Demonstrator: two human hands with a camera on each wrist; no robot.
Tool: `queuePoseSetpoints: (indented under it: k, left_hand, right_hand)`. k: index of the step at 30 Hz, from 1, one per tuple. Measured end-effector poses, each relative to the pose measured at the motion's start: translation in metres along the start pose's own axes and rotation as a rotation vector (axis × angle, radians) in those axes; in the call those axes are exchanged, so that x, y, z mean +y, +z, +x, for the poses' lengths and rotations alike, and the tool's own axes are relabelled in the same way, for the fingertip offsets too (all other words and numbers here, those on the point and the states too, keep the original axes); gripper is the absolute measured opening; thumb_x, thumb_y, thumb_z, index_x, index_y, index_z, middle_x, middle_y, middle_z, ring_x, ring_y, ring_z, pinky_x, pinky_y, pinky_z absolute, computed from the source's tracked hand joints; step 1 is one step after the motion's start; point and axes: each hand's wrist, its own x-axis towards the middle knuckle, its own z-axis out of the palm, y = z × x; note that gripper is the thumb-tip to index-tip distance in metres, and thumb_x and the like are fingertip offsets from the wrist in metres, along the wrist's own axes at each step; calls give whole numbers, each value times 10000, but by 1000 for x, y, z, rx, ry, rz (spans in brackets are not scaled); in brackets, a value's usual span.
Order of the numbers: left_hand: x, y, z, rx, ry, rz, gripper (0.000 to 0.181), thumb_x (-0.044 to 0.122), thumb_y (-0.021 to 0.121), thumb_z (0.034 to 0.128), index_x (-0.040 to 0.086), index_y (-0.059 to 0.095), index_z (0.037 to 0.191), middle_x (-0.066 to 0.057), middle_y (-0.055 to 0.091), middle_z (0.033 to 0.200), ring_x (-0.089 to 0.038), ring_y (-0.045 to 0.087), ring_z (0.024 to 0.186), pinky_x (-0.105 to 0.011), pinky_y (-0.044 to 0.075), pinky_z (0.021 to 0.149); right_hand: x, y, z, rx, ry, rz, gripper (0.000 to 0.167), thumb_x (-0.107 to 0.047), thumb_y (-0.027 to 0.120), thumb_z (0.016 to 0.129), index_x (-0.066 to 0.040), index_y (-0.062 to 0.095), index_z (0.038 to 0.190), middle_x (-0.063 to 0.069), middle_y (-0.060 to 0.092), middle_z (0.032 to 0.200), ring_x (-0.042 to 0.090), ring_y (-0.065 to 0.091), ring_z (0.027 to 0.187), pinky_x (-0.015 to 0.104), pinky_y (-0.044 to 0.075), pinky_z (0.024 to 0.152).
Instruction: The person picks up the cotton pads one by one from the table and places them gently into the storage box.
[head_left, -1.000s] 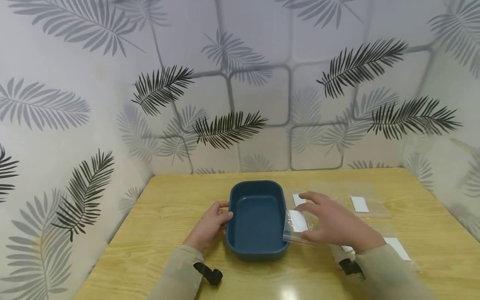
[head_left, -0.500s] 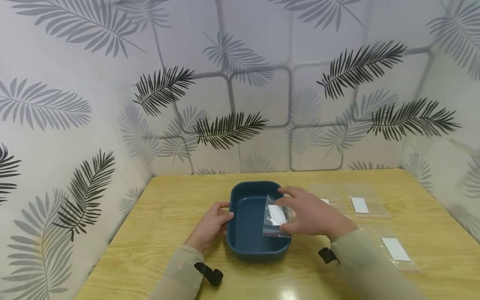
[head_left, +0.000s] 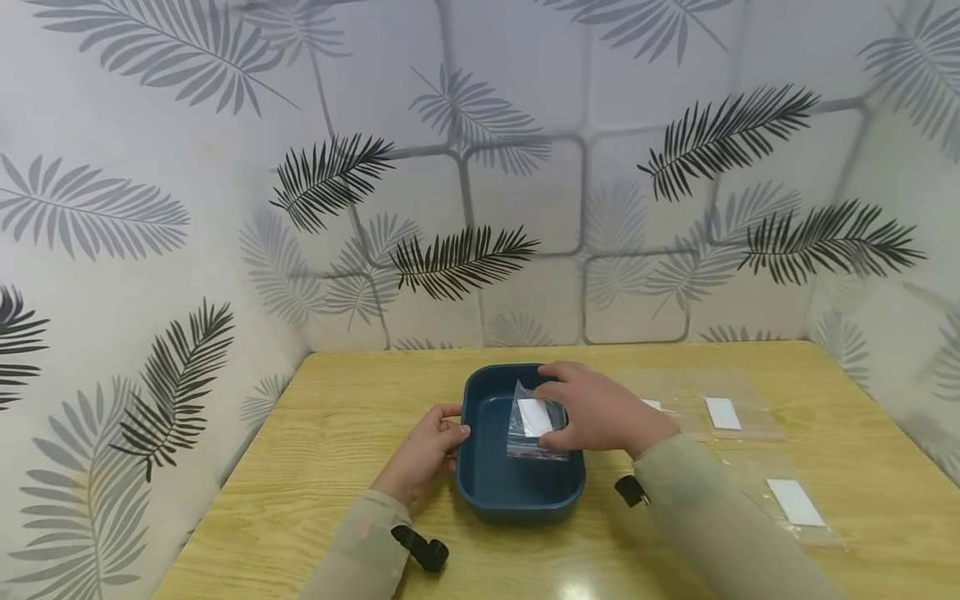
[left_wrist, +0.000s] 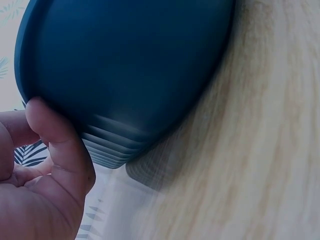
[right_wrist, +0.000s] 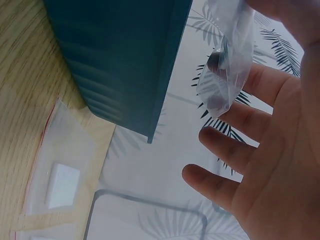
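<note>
Several clear bags (head_left: 722, 412) lie right of the blue tray (head_left: 483, 471).

tray (head_left: 502, 486) – near end free | right hand (head_left: 592, 408) – seemingly bars right rim

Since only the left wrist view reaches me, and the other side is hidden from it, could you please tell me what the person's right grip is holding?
Observer: The right grip is holding a clear bag by its side.
Operator: Thank you. Where is it relative to the blue tray?
Observer: In the head view, it appears within the outline of the tray's rim.
Operator: And is anything lying to the tray's right, please?
Observer: Yes, at least two more bags lie flat on the table there.
</note>
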Motion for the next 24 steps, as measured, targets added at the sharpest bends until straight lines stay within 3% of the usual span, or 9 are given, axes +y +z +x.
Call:
queuePoseSetpoints:
  k: [13,24]
  left_hand:
    - [0,0,0,5,1,-2,420,144,552,1044,36,414,1426,-103,583,986,-183,595,772,-278,496,634]
    - [-1,0,1,9,0,6,444,142,548,1049,18,399,1449,-160,581,1022,-182,586,758,-271,486,620]
  right_hand:
    - [0,6,15,-42,21,-19,664,-511,776,821,-195,632,1386,108,409,1557,355,363,1427,555,378,1088]
    - [6,11,16,-49,14,-39,723,-516,757,841,-190,566,1457,122,372,1583,366,332,1446,559,349,1109]
